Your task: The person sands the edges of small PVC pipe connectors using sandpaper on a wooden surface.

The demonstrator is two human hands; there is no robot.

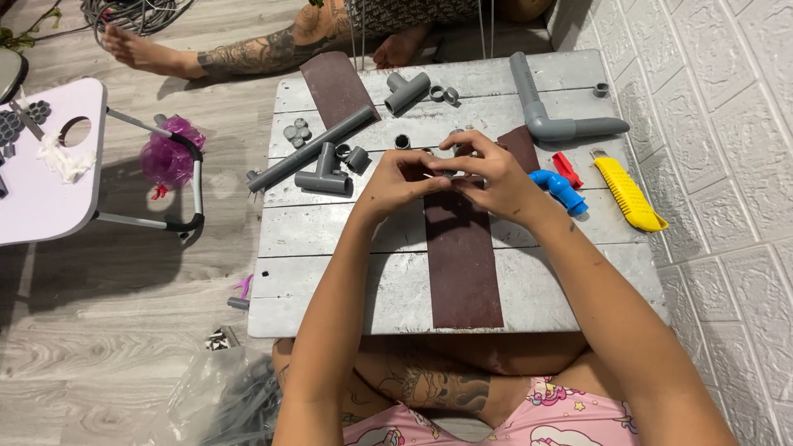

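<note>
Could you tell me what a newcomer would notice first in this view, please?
Both hands, left hand and right hand, meet over a dark brown sandpaper strip on the grey board, pinching a small grey fitting. At right lie a bright yellow utility knife and a blue elbow.

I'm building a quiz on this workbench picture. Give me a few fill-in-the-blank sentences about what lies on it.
1. The long plastic utility knife near the white brick wall is ____.
2. The curved plastic pipe elbow beside the right hand is ____.
3. Both hands, the left hand included, work above a long dark ____ strip of sandpaper.

Missing words: yellow; blue; brown
</note>
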